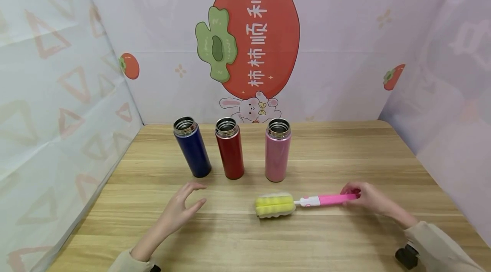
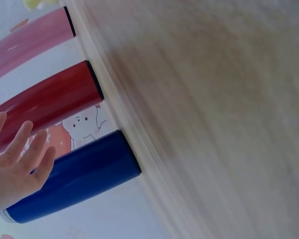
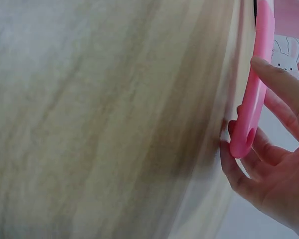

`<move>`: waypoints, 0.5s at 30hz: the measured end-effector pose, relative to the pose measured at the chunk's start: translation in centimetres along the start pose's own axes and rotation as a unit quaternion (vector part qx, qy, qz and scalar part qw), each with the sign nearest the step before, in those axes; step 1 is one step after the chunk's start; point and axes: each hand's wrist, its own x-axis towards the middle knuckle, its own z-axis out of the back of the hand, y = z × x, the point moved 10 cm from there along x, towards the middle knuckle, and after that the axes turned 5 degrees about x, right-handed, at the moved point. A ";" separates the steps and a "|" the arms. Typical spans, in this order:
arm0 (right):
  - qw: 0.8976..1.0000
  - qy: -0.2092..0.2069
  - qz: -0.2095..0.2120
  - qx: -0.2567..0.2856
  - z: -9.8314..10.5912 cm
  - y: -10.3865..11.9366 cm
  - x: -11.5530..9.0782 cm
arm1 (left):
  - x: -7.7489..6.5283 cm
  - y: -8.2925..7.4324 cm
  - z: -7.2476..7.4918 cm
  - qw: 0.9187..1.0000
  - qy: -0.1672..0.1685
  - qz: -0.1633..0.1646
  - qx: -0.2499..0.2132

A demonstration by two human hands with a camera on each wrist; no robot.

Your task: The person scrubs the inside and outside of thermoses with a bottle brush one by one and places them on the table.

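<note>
My right hand [image 1: 369, 199] holds a bottle brush by the end of its pink handle [image 1: 333, 199]. The brush has a yellow and white sponge head [image 1: 275, 205] pointing left, low over the table. In the right wrist view, the thumb and fingers are around the handle [image 3: 256, 84], near its hanging hole. My left hand [image 1: 178, 212] holds nothing, with thumb and fingers spread apart. It is nearest to the blue bottle [image 1: 196, 154], in front of it and not visibly touching it. A red bottle [image 1: 231, 154] and a pink bottle [image 1: 276, 157] stand upright to the right, all three lidless.
The bottles stand in a row toward the back of the wood-grain table [image 1: 238, 246]. A printed cloth [image 1: 165, 88] with persimmons and a rabbit hangs behind the table. More cloth hangs along the left and right sides.
</note>
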 end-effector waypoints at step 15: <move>0.999 -0.012 -0.033 -0.038 -0.1 -0.7 0.1 | 0.0 0.3 -0.1 1.000 0.005 0.009 0.003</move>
